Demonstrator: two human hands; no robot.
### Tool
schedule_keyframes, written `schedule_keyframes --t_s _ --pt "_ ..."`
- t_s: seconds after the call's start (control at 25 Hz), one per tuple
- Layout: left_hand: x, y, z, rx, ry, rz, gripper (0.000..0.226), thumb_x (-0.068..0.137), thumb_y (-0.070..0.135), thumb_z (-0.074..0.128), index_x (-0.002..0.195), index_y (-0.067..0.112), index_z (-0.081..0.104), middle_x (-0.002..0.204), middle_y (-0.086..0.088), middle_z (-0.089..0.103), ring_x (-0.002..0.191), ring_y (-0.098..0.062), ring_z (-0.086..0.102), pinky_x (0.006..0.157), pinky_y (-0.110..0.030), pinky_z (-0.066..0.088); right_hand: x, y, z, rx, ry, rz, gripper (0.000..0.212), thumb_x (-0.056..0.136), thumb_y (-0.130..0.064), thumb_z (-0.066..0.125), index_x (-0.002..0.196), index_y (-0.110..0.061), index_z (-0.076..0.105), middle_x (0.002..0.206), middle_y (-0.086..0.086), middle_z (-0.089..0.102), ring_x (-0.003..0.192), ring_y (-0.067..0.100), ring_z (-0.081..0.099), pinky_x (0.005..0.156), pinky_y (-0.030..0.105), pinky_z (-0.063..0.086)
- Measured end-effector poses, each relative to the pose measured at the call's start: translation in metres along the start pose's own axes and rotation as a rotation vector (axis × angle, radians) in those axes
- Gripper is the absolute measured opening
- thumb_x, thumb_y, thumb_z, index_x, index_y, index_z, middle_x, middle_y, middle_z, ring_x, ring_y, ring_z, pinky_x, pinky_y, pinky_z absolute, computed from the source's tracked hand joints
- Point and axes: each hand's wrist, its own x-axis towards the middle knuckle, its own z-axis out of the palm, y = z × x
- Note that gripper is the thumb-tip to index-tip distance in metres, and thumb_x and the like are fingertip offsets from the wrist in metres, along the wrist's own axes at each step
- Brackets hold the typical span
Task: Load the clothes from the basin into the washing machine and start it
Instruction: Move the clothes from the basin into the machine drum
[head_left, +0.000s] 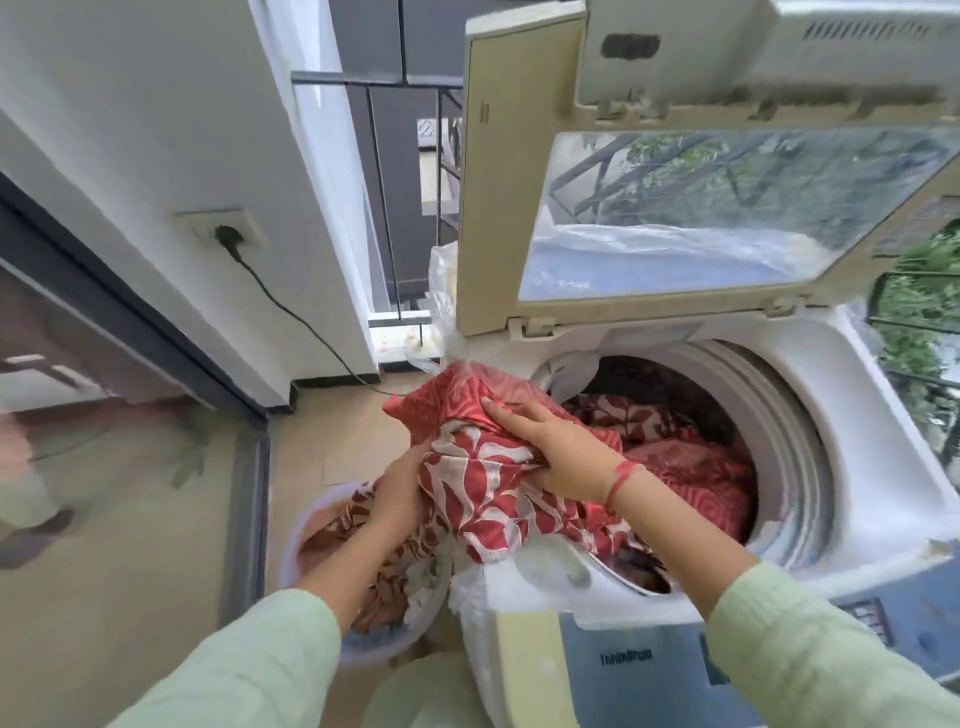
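Note:
A red-and-white patterned cloth (483, 488) hangs between the basin and the washing machine (852, 395), draped over the drum's left rim. My left hand (397, 486) grips its lower left part just above the pale plastic basin (306, 525), which holds more patterned fabric (395, 577). My right hand (556, 447) clutches the top of the same cloth at the drum opening. Red and dark clothes (685, 457) lie inside the drum. The machine's lid (727, 208) stands upright and open.
A black power cord (291, 306) runs from a wall socket (223, 228) down to the tiled floor left of the machine. A dark-framed sliding glass door (130, 415) is on my left. A balcony railing (395, 156) stands behind. The control panel (862, 618) faces me.

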Motion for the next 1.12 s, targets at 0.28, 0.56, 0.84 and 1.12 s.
schedule_keyframes --t_s 0.28,0.56,0.84,1.12 --pt "-0.039 0.057 -0.047 0.048 0.511 0.133 0.036 0.085 0.005 0.061 0.115 0.023 0.066 0.088 0.0 0.059 0.084 -0.023 0.056 0.069 -0.031 0.043 -0.044 0.025 -0.017 -0.193 0.615 -0.039 0.056 0.069 -0.006 0.073 0.117 -0.033 0.065 0.09 0.004 0.054 0.076 0.027 0.057 0.054 0.035 0.053" --pt "-0.052 0.28 0.027 0.167 0.495 0.84 0.048 0.067 0.022 0.05 0.111 0.019 0.069 0.086 -0.001 0.06 0.082 -0.022 0.052 0.073 -0.035 0.037 -0.188 0.114 -0.164 0.09 1.404 0.196 0.043 0.077 0.003 0.061 0.111 -0.023 0.065 0.093 0.008 0.05 0.087 0.021 0.05 0.079 0.014 0.038" --pt "-0.003 0.206 0.139 1.016 -0.731 0.207 0.057 0.081 0.037 0.059 0.132 0.014 0.049 0.128 -0.01 0.056 0.109 -0.029 0.056 0.096 -0.039 0.043 -0.17 0.189 -0.055 -0.337 0.122 0.31 0.07 0.079 -0.008 0.052 0.141 -0.035 0.036 0.137 0.014 0.042 0.111 0.036 0.055 0.091 0.038 0.048" --pt "-0.04 0.189 0.008 0.638 -0.206 0.541 0.098 0.062 0.078 0.053 0.146 0.043 0.014 0.153 0.009 0.018 0.143 -0.015 0.012 0.115 -0.044 0.012 -0.101 0.112 0.0 0.026 -0.013 0.186 0.063 0.085 -0.018 0.056 0.143 -0.019 0.032 0.136 0.018 0.046 0.123 0.034 0.048 0.099 0.038 0.041"
